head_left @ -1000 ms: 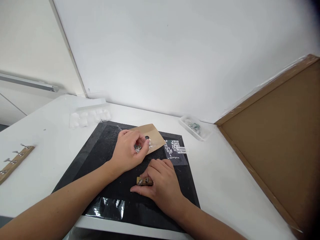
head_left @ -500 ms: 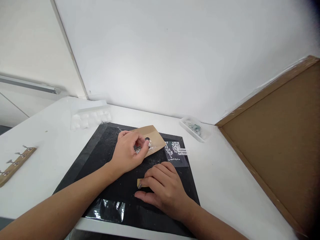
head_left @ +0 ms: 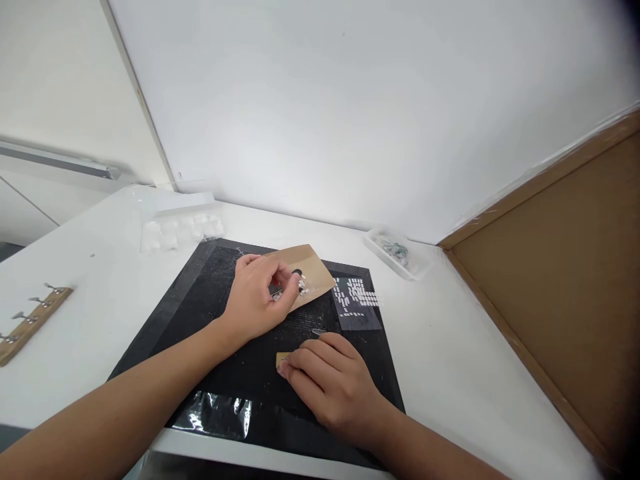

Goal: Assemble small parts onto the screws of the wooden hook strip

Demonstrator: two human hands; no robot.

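Observation:
My left hand is curled over a brown paper sheet, its thumb and forefinger bent close together. At their tips is a small dark rounded thing, beside several tiny white pieces on the paper. Whether the fingers grip the dark thing is not clear. Lower right, my right hand is closed, thumb and forefinger pinched at the left end of a small yellowish wooden block on the black mat. The hand covers most of the block. A slim pointed shiny tip shows just above its knuckles.
A clear sheet with rows of white pieces lies at the mat's right. Behind stand a white tray with tangled greenish stuff and a clear case with white contents. A wooden strip with metal stands lies left. A brown-framed panel leans right.
My right thumb has closed against the forefinger at the block's end, where it was apart before. The shiny tip now shows above the right knuckles. My left hand has hardly moved.

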